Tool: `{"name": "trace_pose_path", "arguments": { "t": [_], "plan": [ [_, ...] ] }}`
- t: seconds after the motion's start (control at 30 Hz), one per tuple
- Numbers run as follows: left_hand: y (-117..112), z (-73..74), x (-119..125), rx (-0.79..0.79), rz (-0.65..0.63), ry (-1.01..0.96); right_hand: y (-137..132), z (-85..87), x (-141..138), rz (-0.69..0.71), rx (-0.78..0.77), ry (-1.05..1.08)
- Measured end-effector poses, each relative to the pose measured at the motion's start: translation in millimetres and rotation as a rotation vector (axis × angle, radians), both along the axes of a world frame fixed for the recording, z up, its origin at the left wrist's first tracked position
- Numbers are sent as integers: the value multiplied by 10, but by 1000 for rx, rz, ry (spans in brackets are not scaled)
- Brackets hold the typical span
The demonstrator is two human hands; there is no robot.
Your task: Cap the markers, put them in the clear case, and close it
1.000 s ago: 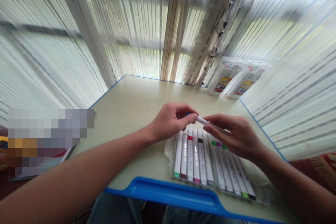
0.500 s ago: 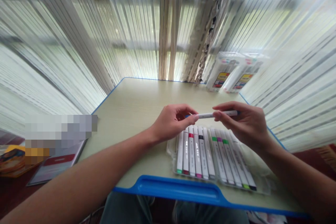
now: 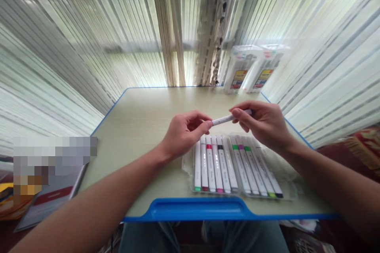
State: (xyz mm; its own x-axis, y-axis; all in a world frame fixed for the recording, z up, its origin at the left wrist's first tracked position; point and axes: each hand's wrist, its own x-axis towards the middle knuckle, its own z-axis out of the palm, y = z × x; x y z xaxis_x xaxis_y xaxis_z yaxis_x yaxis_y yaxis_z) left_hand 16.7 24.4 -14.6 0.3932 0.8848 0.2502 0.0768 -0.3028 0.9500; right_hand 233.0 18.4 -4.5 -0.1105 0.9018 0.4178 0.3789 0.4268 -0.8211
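Note:
A white marker [image 3: 222, 120] is held between my two hands, above the far end of an open clear case [image 3: 187, 162]. My left hand [image 3: 185, 130] pinches its left end between thumb and fingers. The marker's other end is gripped by my right hand [image 3: 259, 120], and it slopes slightly up toward that side. In the case below, several white markers [image 3: 212, 168] lie side by side in two groups, with green, red, pink, black and purple bands or ends. My hands hide some of their far ends.
Two upright clear marker packs [image 3: 237, 73] stand at the table's back right corner. The pale table [image 3: 124, 126] has a blue rim with a blue trough [image 3: 197, 208] in front. Beyond it hang string curtains [image 3: 136, 27]. A booklet [image 3: 56, 193] lies at the left, partly pixelated.
The marker now tilts up more to the right, and my right hand has slid toward its middle. The blue end by my left hand no longer shows. The whole view has shifted.

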Motion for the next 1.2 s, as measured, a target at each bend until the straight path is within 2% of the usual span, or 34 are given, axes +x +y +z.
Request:
{"name": "trace_pose_path", "arguments": {
  "t": [0.13,0.2,0.53,0.73,0.83,1.2],
  "plan": [
    [17,-8,-9,50,49,-4,-35,0,-10,223,-81,-245],
    [26,-6,-16,69,55,-11,-50,0,-12,283,-98,-311],
    [3,-14,-8,77,30,-1,-20,3,2,236,-102,-307],
    [40,-18,-19,108,84,-20,-12,-14,18,119,-89,-151],
    [38,-14,-24,120,83,14,-15,-19,8,69,-87,-155],
    [-2,-19,-20,210,45,131,-29,-22,11,197,-114,-333]
  ]
}}
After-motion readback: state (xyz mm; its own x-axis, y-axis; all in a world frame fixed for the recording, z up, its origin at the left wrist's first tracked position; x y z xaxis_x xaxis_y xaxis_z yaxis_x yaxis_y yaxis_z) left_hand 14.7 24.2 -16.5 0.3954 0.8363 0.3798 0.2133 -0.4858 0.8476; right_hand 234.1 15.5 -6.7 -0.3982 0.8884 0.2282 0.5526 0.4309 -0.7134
